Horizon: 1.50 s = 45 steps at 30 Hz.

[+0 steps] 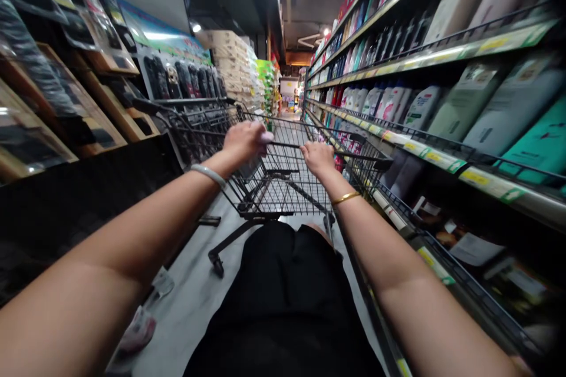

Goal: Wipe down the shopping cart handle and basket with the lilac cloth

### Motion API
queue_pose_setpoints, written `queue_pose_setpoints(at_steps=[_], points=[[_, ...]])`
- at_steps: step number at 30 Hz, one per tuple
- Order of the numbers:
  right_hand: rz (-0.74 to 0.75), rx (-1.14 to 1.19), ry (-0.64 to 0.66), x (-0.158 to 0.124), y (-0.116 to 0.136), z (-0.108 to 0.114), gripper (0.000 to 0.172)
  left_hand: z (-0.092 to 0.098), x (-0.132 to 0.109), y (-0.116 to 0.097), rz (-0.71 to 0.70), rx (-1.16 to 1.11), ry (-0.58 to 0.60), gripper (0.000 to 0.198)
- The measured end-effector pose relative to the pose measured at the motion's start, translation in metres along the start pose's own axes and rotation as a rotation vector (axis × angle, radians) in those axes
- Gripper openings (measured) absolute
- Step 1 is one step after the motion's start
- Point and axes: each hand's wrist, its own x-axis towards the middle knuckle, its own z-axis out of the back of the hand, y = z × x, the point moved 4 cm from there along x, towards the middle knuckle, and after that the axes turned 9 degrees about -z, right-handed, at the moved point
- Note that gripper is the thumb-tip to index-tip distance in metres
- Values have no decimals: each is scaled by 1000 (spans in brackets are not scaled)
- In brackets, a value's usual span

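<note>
1. Blurred packaged goods (95,94) lean on a rack left of the cart.
2. Dark hanging goods (190,79) line the wall beyond them, also left of the cart.
3. Stacked pale packs (230,59) stand ahead of the cart, on its left.
4. The left hand (245,140), a pale bracelet (209,174) at its wrist, curls closed on the cart's handle; a lilac patch at its fingertips is too blurred to name.
5. The black wire cart (274,214) stands directly before the person's dark-clothed lap.
6. The right hand (319,158), wearing a gold bangle (346,197), grasps the handle (360,156).
7. Bottles (457,100) fill shelves right of the cart.
</note>
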Motion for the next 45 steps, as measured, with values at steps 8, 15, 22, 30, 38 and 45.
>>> queue_pose_setpoints(at_steps=[8, 15, 22, 30, 38, 45], points=[[-16, -22, -27, 6, -3, -7, 55, -17, 0, -36, -142, -189, -32, 30], [-2, -61, -36, 6, -5, -9, 57, -32, -6, -46, -293, -193, -8, 28], [-19, -49, -54, 7, -4, -11, 56, -67, -30, -37, -109, -199, -145, 38], [-18, -62, -45, 5, -3, -8, 50, -72, -23, -64, -260, -243, -79, 33], [-15, -56, -33, 6, -3, -8, 50, -75, -31, -76, -53, -290, -105, 30], [-7, -40, -14, 5, -3, -7, 49, -75, -33, -87, -116, -316, -24, 31]])
